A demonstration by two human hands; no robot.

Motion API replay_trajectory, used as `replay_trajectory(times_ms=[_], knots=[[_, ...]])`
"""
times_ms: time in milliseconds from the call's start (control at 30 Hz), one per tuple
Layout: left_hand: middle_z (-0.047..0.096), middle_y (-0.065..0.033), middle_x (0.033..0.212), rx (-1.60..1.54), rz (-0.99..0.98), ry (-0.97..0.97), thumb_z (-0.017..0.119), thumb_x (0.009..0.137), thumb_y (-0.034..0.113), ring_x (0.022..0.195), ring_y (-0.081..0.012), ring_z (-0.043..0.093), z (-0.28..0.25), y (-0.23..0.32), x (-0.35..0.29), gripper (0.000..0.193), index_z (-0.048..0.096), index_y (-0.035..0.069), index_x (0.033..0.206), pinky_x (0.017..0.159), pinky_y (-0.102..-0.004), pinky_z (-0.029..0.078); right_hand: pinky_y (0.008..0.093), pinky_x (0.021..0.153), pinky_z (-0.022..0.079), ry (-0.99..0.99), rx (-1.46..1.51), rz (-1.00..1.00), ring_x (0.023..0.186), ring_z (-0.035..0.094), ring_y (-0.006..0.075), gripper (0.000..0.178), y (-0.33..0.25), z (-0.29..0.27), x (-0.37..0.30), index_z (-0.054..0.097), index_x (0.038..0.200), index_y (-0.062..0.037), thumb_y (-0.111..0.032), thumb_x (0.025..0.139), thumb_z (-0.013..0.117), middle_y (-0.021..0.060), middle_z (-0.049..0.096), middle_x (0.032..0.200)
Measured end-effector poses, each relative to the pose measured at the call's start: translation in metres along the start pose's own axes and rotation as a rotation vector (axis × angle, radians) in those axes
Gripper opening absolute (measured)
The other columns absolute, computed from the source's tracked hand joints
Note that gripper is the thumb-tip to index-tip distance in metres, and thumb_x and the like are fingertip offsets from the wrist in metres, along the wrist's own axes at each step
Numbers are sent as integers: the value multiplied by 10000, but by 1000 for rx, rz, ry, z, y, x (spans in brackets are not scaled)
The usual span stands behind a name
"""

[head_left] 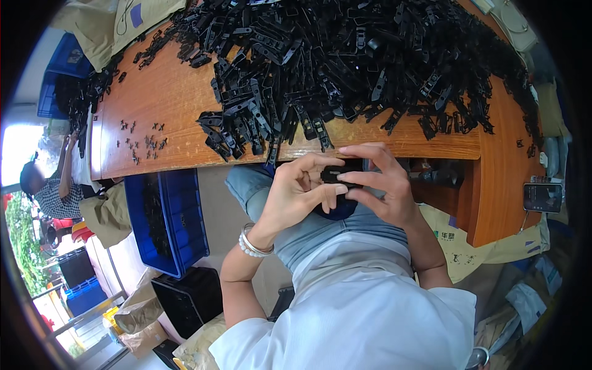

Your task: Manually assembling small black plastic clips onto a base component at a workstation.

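Close to the table's front edge, above my lap, my left hand (303, 192) and my right hand (381, 185) meet around a small black plastic part (333, 174). Both hands pinch it between thumb and fingers, so much of its shape is covered. Just beyond my fingers lies a large heap of black plastic parts (265, 92), long and narrow, many with slots. The heap spreads over the far and right side of the wooden table (166, 80). Several tiny dark pieces (148, 145) are scattered on the table to the left.
Below the table's left edge stands a blue crate (179, 216) with black parts inside, beside a black crate (191, 302). A phone (542, 197) is at the right edge. Another person (58, 191) works at the far left. Paper sacks (468, 240) lie at the lower right.
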State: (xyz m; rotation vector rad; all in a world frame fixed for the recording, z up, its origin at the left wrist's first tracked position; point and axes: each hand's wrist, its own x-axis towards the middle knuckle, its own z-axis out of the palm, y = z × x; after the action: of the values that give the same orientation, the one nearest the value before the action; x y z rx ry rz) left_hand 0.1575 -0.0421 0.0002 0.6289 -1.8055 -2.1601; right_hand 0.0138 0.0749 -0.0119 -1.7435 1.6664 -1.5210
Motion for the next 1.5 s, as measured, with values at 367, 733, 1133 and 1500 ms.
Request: replay_trajectory(times_ms=[367,733,1133,1500], knots=[[496,-89,619,1201,414,537,635,761,142,514,-254,530,-13,-39,41,159,589,18,674,453,-338,400,205,546,401,526,426,397,654,510,97,211,13,4,-38,565,823,60,-148,860,560,101,539,908],[516,-93,685,1077,335,795,642,722,79,546,-259,537,-3,-44,26,87,575,24,718,487,-331,416,172,642,414,356,216,445,731,513,78,104,27,17,-35,585,883,71,-11,820,574,75,514,996],[567,-160,895,1052,391,847,612,759,-5,652,-267,581,-4,-42,-3,110,541,-14,844,537,-305,464,182,531,398,64,230,311,610,508,77,104,23,32,-16,604,817,44,5,730,646,57,572,835],[550,-129,860,-36,188,802,514,866,36,604,-127,571,3,-24,-25,123,524,-75,918,510,-219,508,196,509,386,88,208,253,576,486,92,80,30,30,-11,609,805,49,24,731,627,65,570,837]])
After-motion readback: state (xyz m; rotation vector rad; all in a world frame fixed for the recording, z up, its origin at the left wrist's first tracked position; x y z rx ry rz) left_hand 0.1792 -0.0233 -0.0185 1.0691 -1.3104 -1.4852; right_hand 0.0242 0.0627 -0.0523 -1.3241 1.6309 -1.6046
